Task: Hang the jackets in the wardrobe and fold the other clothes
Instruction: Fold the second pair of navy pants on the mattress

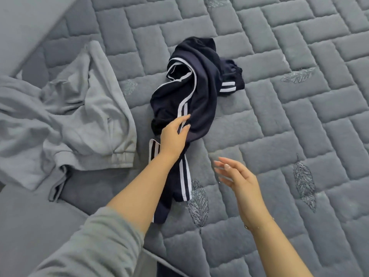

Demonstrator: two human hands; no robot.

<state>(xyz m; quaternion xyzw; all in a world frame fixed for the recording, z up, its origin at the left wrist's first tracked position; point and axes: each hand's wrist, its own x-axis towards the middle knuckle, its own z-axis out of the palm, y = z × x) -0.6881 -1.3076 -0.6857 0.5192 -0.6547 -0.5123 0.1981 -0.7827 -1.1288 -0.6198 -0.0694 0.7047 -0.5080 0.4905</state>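
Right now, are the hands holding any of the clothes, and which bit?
The left hand grips the dark striped trousers at a bunched part beside the white stripes, about midway along. The right hand hovers open, holding nothing.

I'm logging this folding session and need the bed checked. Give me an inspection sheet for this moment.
Surface: grey quilted bed cover with embroidered leaf motifs.
Job's things: navy track pants with white side stripes, crumpled mid-bed; grey garment rumpled at the left, unfolded.
Clutter: nothing seen.
Hands: left hand reaches onto the navy track pants, fingers on the fabric, whether it grips I cannot tell; right hand hovers open above the cover, holding nothing.
Cables: nothing seen.
Surroundings: a grey padded edge at upper left; no wardrobe in view.
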